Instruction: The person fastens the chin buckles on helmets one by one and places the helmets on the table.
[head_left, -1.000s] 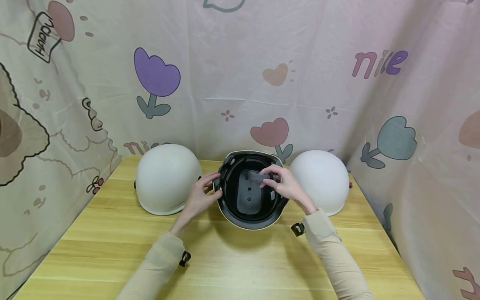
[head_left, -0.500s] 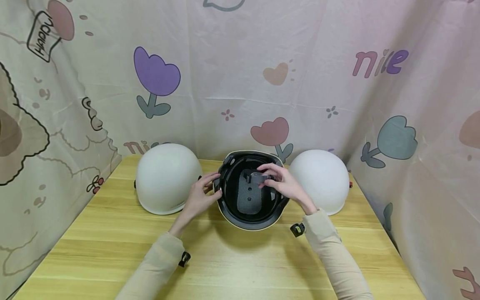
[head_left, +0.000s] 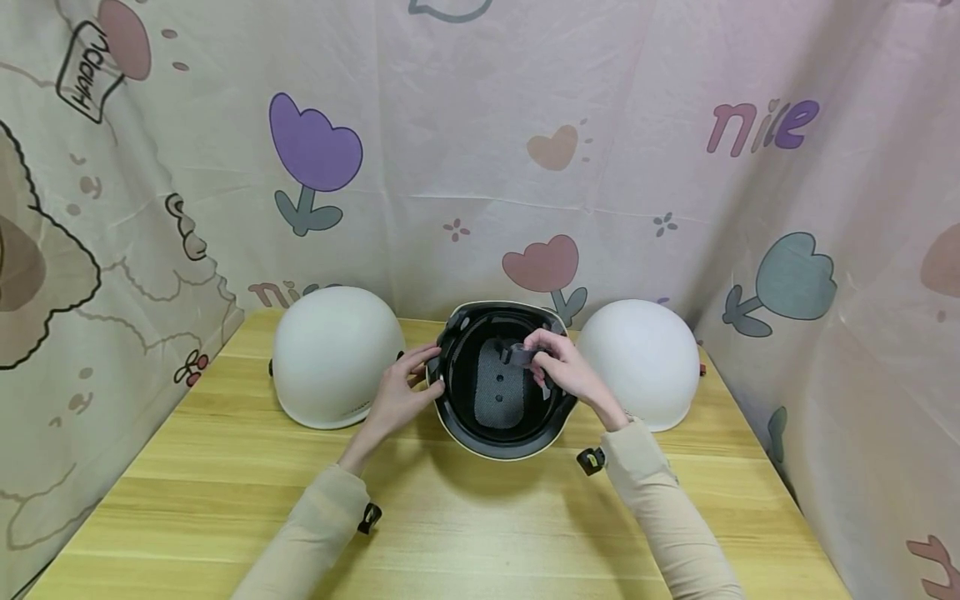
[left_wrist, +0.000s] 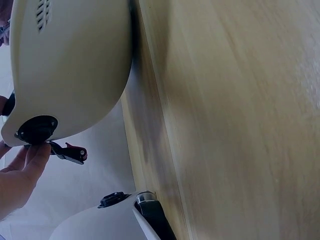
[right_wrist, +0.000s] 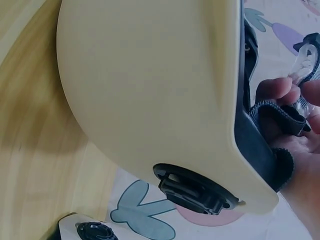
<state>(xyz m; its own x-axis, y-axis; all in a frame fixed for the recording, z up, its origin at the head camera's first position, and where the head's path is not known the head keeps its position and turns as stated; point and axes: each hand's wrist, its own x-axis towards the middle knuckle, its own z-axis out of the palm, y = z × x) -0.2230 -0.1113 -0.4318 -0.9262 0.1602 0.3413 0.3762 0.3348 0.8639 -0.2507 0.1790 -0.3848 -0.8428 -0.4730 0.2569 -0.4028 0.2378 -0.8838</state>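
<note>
Patterned fabric backdrop (head_left: 450,108), wood-grain desk (head_left: 480,533) below. Mid-desk there's an off-white helmet (head_left: 500,408) flipped upside down, dark padded inside facing up. The right hand (head_left: 567,367) has the strap (right_wrist: 282,114) pinched over the opening, and the left hand (head_left: 401,396) grips the rim, thumb and fingers on it. Two more pale helmets flank it dome-up: left helmet (head_left: 337,358), right helmet (head_left: 637,367).

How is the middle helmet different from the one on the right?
The middle helmet is turned so its open side faces the head camera, showing its dark inside; the right helmet shows its smooth dome.

The left grip holds the middle helmet and the right grip pinches its strap; nobody is holding the right helmet.

Both are pale and rounded on the outside.
</note>
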